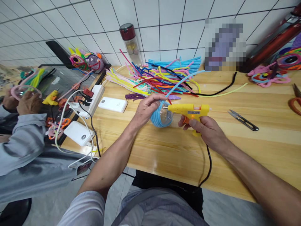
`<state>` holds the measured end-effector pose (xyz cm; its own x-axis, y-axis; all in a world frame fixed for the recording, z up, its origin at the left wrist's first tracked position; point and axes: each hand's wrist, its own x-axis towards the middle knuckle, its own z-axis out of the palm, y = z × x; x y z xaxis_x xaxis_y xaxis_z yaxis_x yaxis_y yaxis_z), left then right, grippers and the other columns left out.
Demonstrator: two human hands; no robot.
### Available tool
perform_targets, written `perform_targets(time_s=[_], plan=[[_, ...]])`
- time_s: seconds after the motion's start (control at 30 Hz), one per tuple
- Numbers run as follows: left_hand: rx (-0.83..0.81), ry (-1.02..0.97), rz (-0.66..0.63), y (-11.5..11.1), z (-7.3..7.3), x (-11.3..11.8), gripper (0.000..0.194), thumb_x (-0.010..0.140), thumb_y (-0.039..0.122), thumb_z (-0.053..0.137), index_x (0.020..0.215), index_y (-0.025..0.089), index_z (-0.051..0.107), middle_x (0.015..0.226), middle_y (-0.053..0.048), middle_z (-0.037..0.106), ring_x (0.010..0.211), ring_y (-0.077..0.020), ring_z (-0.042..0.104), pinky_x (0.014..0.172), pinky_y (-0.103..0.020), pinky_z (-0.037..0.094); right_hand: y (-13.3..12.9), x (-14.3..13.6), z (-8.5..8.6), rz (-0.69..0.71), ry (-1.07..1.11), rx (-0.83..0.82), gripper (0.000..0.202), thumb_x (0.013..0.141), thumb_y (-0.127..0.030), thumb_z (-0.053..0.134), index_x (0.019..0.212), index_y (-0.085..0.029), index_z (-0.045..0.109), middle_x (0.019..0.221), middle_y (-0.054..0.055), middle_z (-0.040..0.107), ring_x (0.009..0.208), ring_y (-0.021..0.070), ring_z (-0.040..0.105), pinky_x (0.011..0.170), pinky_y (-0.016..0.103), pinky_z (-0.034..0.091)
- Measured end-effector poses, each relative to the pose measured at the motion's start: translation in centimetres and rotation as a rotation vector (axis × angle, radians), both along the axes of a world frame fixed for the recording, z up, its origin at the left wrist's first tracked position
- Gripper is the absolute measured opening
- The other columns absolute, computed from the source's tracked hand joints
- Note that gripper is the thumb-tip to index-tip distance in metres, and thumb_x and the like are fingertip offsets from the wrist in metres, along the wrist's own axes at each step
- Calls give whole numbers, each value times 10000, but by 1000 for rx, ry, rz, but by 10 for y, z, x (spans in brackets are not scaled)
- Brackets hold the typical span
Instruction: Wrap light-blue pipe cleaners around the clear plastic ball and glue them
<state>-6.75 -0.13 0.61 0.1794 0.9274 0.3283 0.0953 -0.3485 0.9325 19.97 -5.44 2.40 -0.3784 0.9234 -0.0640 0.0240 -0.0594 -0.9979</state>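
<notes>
My left hand (150, 108) is closed on a clear plastic ball (166, 115), partly wound with light blue pipe cleaner (156, 119). A loose length of that blue pipe cleaner rises from the ball toward the upper right. In my right hand (207, 128) is a yellow hot glue gun (188, 109), its small light glowing orange, with fingers at the orange trigger. The gun's nozzle points left, at the ball's upper side near my left fingertips; whether it touches cannot be made out. A black cord (209, 163) hangs from the gun's handle.
Behind the ball lies a heap of coloured pipe cleaners (162, 77). Thread snips (244, 120) rest at right, near orange-handled scissors (295, 105). Leftward are a power strip (92, 102), white power banks (113, 104) and cables. A co-worker's hands (29, 102) hold a clear ball. A bottle (131, 44) stands behind.
</notes>
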Motion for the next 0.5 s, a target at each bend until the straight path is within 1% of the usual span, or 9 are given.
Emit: perform_targets(time_s=[0.13, 0.3, 0.5], plan=[[11, -18, -4, 0, -2, 0, 264, 973, 434, 702, 1101, 239, 825, 1173, -59, 830, 1150, -244, 739, 1080, -405, 544, 0, -1, 0, -6, 16, -3, 499, 879, -753, 798, 1014, -273, 800, 1057, 72, 831, 923, 252, 746, 825, 389, 620], [21, -18, -9, 2, -3, 0, 256, 972, 425, 707, 1100, 238, 825, 1185, -64, 830, 1145, -245, 740, 1065, -401, 549, 0, -1, 0, -2, 5, 5, 511, 885, -750, 792, 1043, -264, 798, 1046, 77, 832, 931, 261, 752, 831, 405, 620], [19, -35, -25, 2, -4, 0, 255, 982, 424, 706, 1111, 240, 827, 1190, -60, 825, 1147, -236, 742, 1063, -386, 548, 0, -1, 0, -20, -2, -2, 518, 877, -756, 798, 1016, -257, 795, 1003, 72, 821, 908, 253, 749, 797, 386, 615]])
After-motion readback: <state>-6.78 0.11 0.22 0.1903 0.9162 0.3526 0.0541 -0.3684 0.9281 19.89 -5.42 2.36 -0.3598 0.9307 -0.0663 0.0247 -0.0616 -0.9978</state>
